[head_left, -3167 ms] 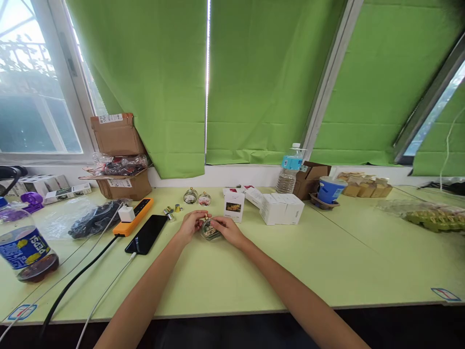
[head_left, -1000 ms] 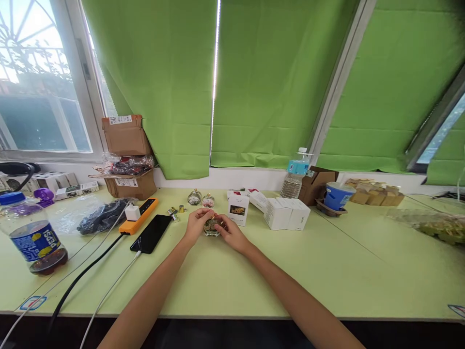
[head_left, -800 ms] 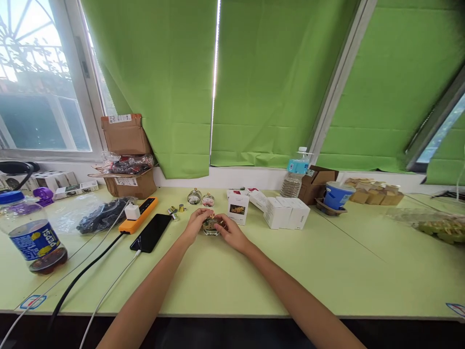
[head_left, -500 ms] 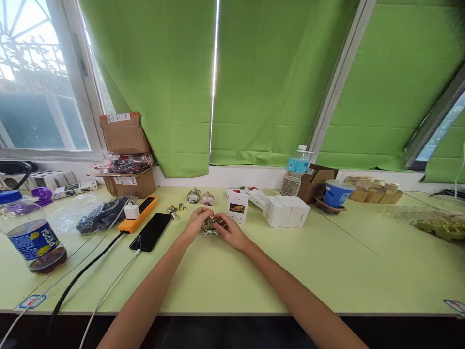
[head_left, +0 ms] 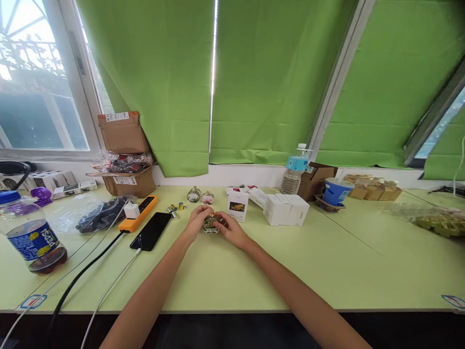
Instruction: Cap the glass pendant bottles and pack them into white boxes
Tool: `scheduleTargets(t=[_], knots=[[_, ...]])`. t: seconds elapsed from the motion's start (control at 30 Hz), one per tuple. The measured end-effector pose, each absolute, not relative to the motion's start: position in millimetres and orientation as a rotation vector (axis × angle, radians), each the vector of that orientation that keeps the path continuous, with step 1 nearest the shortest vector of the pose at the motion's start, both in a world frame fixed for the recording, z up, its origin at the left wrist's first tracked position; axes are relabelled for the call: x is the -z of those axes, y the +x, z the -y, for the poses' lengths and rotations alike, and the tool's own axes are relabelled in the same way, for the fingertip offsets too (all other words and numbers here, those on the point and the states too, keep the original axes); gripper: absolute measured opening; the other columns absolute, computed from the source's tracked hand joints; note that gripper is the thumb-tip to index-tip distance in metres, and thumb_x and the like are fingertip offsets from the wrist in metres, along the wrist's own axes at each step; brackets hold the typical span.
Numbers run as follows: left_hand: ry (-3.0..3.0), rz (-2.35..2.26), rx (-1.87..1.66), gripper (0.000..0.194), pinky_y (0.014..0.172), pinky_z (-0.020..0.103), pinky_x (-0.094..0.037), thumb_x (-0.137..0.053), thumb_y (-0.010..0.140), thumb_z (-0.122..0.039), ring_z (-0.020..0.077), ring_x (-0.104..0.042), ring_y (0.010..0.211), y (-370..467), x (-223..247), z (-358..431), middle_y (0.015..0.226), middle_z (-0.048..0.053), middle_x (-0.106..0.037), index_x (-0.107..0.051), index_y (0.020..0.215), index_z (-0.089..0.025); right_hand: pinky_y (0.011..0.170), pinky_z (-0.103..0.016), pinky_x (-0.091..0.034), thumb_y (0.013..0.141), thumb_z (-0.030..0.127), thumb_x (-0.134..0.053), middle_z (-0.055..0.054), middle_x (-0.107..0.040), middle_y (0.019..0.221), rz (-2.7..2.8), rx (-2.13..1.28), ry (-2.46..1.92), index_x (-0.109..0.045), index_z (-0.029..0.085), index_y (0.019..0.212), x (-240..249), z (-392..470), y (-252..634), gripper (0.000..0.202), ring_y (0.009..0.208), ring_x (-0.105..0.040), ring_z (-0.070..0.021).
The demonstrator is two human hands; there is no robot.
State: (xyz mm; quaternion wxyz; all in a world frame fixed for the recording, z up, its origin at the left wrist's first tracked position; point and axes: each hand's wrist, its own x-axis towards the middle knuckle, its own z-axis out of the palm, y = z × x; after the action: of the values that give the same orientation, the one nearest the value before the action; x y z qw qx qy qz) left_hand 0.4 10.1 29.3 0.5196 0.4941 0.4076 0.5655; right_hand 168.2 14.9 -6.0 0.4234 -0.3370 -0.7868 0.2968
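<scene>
Between my two hands a small round glass bottle stands on the table, gold-coloured at its top. My left hand is closed at the bottle's left side and top, fingertips by the gold part. My right hand grips the right side of the glass, its fingers partly hiding it. Just behind stand two similar round bottles, one with pale contents and one with pink contents. Several small gold and silver caps lie left of my left hand. A white box with a picture stands upright behind my right hand.
More white boxes stand to the right, near a water bottle and a blue cup. On the left are a black phone, an orange power strip, cables, a Pepsi bottle and an open carton.
Both hands stay around the glass bottle, with only slight finger movement. The camera view has shifted a little.
</scene>
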Motion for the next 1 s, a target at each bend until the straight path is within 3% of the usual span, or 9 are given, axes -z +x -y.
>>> scheduleTargets(t=[0.47,0.7,1.0], knots=[[1.190,-0.937,-1.430,0.032,0.063,0.024,-0.040,-0.076,0.057,-0.041,0.0130,-0.054,0.065,5.5,-28.9,-12.5,0.067,-0.001,-0.059,-0.059,0.070,-0.017,0.078,-0.032,-0.049,0.091,0.043,-0.054,-0.005,-0.065,0.111,1.984,-0.722,-0.856,-0.056,0.024,0.122,5.3,-14.5,169.1,0.036,0.093,-0.061,-0.0198],[1.171,-0.912,-1.393,0.026,0.062,0.023,-0.038,-0.074,0.059,-0.034,0.0103,-0.051,0.061,4.6,-30.0,-13.0,0.065,-0.003,-0.056,-0.057,0.070,-0.017,0.080,-0.033,-0.050,0.091,0.043,-0.053,-0.006,-0.066,0.111,1.980,-0.714,-0.880,-0.056,0.023,0.122,5.0,-14.2,169.8,0.037,0.094,-0.062,-0.0208],[1.215,-0.984,-1.318,0.026,0.055,0.023,-0.033,-0.075,0.064,-0.037,0.0090,-0.045,0.054,-5.4,-32.9,-10.6,0.060,-0.004,-0.054,-0.060,0.068,-0.017,0.082,-0.033,-0.049,0.091,0.042,-0.053,-0.006,-0.066,0.112,2.001,-0.675,-0.868,-0.056,0.023,0.123,0.9,-12.2,169.1,0.037,0.097,-0.061,-0.0208]])
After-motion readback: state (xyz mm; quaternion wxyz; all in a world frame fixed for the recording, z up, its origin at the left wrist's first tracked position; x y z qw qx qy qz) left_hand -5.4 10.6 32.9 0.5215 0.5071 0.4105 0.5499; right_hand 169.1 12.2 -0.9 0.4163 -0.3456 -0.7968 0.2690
